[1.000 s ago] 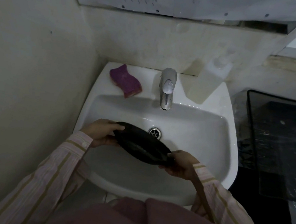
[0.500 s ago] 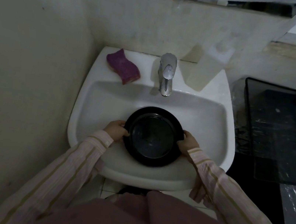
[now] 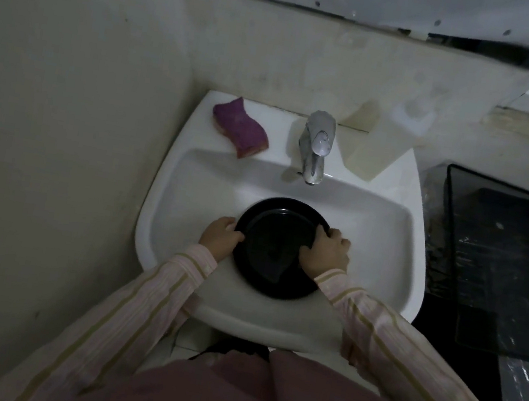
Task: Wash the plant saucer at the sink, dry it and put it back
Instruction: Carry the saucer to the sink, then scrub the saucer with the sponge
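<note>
The round black plant saucer (image 3: 269, 249) lies open side up in the white sink (image 3: 386, 233), below the chrome tap (image 3: 315, 146). My left hand (image 3: 221, 236) grips its left rim. Over the right rim my right hand (image 3: 325, 253) is curled, thumb inside the saucer. No water runs from the tap.
A purple sponge (image 3: 240, 127) lies on the sink's back left ledge. A pale soap bottle (image 3: 383, 143) stands at the back right. A wall closes in on the left. To the right is a dark wire tray (image 3: 502, 265) on a plastic-covered surface.
The saucer was tilted and held above the basin; it now lies flat in the sink. My right hand has shifted further onto the right rim.
</note>
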